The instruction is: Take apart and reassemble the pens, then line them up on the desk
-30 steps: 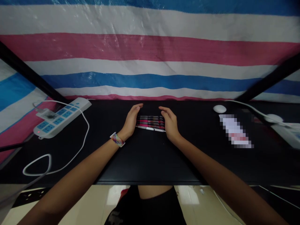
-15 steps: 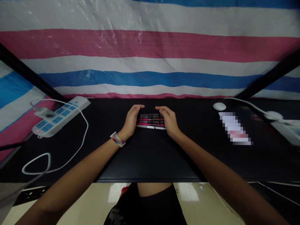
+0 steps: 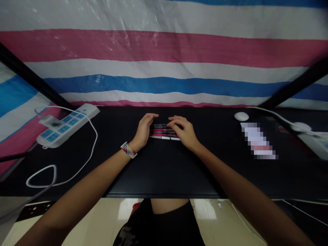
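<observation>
Black table (image 3: 153, 174), striped sheet (image 3: 164, 49) behind; pens (image 3: 160, 130) side by side.
Head view: pens between left hand (image 3: 144, 131), open, fingers extended, and right hand (image 3: 186, 133), fingers bent over right ends, grip can't tell. Forearms angle inward.

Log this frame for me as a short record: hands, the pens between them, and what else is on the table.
left hand: cupped at the left ends of the pens
right hand: fingers over the right ends of the pens; grip unclear
pens: side by side in a row, dark and pink; count unclear
white pen: nearest the person
table: black
left side: power strip, white cable
right side: white rounded object, pixelated item
backdrop: striped sheet
</observation>
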`<state>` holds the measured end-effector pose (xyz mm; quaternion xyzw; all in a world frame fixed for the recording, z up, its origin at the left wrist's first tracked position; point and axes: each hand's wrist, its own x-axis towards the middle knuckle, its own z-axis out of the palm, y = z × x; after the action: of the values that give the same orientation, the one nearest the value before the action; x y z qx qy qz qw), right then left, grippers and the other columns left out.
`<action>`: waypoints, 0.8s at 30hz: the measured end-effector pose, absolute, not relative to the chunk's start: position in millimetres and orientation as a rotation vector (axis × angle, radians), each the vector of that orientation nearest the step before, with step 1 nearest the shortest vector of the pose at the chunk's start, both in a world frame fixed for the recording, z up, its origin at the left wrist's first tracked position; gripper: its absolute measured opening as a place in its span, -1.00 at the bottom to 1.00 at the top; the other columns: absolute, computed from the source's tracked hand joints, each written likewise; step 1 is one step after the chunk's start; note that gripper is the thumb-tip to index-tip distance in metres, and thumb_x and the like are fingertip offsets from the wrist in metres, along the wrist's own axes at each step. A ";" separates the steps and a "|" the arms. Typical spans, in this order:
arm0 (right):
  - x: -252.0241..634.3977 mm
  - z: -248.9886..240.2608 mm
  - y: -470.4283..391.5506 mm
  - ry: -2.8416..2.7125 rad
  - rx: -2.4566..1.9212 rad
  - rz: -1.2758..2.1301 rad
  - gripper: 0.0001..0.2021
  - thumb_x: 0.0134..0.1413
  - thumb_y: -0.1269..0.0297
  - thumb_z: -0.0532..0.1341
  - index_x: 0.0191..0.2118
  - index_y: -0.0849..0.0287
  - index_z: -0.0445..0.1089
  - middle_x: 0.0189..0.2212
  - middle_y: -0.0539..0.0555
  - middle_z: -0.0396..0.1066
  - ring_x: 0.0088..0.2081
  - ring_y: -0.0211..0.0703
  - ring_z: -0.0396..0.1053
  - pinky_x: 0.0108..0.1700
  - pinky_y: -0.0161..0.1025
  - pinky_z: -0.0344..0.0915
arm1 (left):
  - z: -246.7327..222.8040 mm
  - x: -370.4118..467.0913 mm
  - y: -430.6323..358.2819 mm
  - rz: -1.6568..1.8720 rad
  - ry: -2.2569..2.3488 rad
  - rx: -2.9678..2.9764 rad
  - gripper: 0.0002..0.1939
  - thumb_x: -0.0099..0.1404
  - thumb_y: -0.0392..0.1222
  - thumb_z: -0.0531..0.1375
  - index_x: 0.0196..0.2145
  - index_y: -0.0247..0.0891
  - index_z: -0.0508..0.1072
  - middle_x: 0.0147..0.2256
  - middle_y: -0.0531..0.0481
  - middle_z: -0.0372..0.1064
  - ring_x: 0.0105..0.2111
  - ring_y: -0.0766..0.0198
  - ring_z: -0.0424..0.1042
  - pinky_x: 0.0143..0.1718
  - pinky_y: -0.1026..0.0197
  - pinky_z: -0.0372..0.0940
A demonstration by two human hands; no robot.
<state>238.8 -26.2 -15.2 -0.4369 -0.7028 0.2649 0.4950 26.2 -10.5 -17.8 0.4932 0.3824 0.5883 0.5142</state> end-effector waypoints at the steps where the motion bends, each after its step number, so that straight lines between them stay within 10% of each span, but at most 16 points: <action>1: 238.3 -13.5 -29.1 -1.773 -1.021 0.587 -0.81 0.32 0.31 0.29 -0.30 0.01 0.66 0.01 0.12 0.68 0.25 0.23 0.48 0.34 0.31 0.32 | -18.0 26.0 -10.1 1.413 0.907 1.171 -0.75 0.48 0.02 0.23 -0.17 -0.16 0.63 0.01 -0.10 0.62 0.17 0.07 0.52 0.36 0.01 0.27; 24: 230.8 -1.8 -51.2 -2.242 -0.623 0.339 -0.85 0.27 0.45 0.33 -0.21 0.04 0.62 0.08 0.14 0.62 0.33 0.25 0.40 0.33 0.32 0.36 | -16.9 24.2 -10.4 1.408 0.868 1.139 -0.76 0.47 -0.01 0.22 -0.16 -0.17 0.63 0.02 -0.11 0.61 0.18 0.09 0.53 0.40 0.00 0.27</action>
<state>230.8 -51.2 -1.8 -0.2446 -0.8799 0.1333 0.3849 24.2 -10.4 -16.9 0.4785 0.3647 0.5915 0.5369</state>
